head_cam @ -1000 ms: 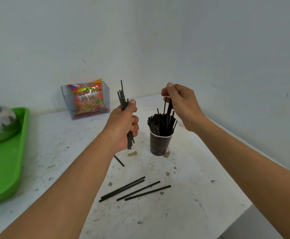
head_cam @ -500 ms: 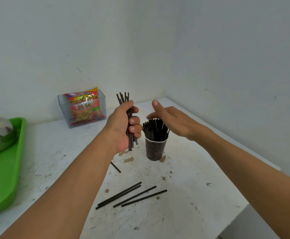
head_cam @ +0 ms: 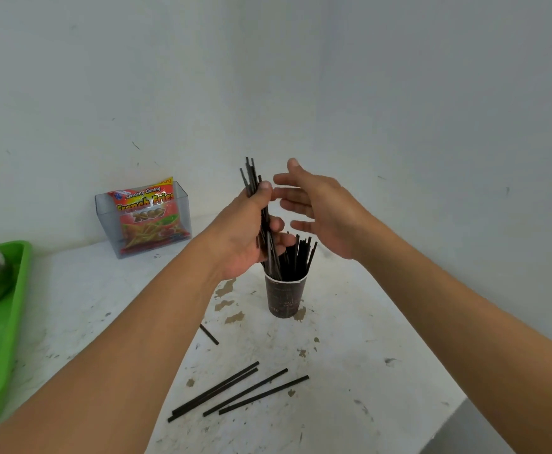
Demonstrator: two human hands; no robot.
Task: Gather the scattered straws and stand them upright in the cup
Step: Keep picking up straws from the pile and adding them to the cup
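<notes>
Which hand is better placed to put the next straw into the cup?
The right hand: it is open and empty, beside the straw bundle and above the cup. The left hand grips the bundle.

A bundle of black straws (head_cam: 251, 176) stands almost upright in the grip of the left hand (head_cam: 245, 234), its lower ends at the rim of the dark paper cup (head_cam: 284, 298). The cup sits upright just under the right hand (head_cam: 320, 208), packed with standing straws (head_cam: 302, 257). Four loose straws (head_cam: 235, 391) lie flat between the forearms.
</notes>
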